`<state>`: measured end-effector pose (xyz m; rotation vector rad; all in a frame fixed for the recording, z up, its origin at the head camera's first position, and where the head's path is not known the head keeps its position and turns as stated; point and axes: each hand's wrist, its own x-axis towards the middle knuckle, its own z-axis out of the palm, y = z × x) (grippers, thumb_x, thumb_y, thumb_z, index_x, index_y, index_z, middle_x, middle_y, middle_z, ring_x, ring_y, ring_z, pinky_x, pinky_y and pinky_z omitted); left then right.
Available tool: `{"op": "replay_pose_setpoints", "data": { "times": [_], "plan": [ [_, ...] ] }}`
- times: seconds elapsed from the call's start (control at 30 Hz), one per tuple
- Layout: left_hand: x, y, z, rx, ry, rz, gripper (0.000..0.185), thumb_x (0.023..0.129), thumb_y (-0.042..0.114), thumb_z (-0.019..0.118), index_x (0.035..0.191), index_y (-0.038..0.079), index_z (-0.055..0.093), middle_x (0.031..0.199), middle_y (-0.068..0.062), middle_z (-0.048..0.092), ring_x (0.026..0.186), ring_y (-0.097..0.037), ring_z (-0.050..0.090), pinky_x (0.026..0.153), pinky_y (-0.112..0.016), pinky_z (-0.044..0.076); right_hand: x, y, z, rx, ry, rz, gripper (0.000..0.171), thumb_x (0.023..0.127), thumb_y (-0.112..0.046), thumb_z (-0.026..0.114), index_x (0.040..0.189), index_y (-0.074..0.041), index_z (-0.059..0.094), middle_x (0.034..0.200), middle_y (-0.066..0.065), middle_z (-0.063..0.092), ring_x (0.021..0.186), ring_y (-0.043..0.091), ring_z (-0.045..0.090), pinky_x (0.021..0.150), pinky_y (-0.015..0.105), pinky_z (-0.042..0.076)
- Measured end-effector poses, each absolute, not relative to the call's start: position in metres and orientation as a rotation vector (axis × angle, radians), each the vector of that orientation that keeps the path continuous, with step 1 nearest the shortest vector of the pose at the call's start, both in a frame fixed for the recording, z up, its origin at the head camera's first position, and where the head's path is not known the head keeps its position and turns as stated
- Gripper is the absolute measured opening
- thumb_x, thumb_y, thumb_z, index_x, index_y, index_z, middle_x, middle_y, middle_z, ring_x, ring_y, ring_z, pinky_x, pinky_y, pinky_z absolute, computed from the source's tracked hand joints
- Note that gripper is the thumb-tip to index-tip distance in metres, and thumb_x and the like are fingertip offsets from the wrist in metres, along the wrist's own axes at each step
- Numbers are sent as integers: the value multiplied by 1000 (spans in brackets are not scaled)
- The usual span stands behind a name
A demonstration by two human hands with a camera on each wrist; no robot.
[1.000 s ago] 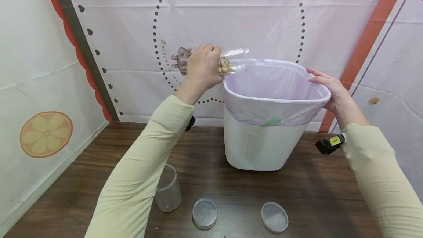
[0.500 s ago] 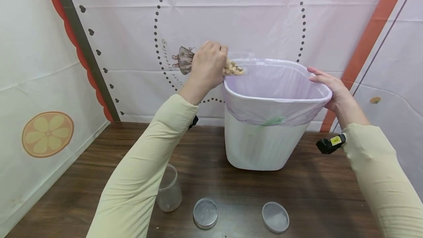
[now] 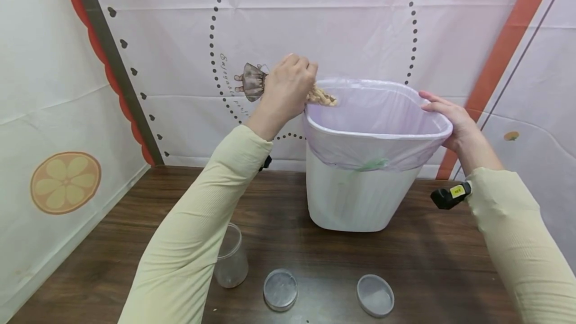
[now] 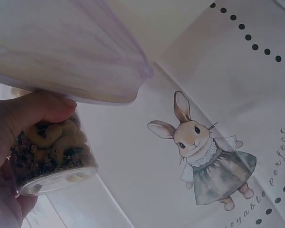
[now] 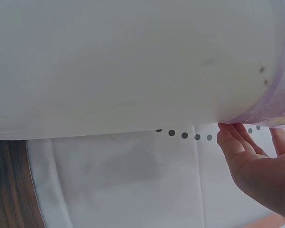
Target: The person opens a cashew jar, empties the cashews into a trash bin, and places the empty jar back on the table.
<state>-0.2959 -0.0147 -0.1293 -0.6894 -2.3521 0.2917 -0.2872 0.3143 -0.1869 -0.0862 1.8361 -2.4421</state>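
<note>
Left hand [image 3: 285,89] grips a clear jar [image 4: 52,159] of nuts, fingers curled round it, tipped over the left rim of the white bin [image 3: 360,199]; nuts [image 3: 323,97] show at the jar mouth above the purple liner [image 3: 373,114]. Right hand [image 3: 450,119] clasps the bin's right rim, thumb on top and fingers beneath. The bin stands on the wooden surface [image 3: 450,264]. An empty jar [image 3: 230,264] and two lids [image 3: 280,290] [image 3: 375,296] lie nearer the person.

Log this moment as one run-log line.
left hand: grips tipped jar of nuts at bin rim | right hand: holds bin rim
</note>
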Motion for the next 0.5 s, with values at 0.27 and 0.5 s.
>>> {"op": "replay_pose_setpoints", "data": {
  "times": [0.27,0.5],
  "plan": [
    [-294,-13,-127,-707,-2363,319,34,79,2,57,113,2,54,104,-10,59,100,-25,51,100,-32,33,-286,314,-185,-71,1850,-2424,28,86,-6,57,95,-30,69,94,-11,64,86,8,58,70,25,49],
    [-293,-12,-125,-714,-2366,362,34,81,0,54,115,2,54,104,-10,59,101,-25,51,101,-32,31,-286,314,-185,-60,1852,-2418,28,86,-7,57,94,-30,70,94,-12,63,86,7,58,70,24,48]
  ]
}}
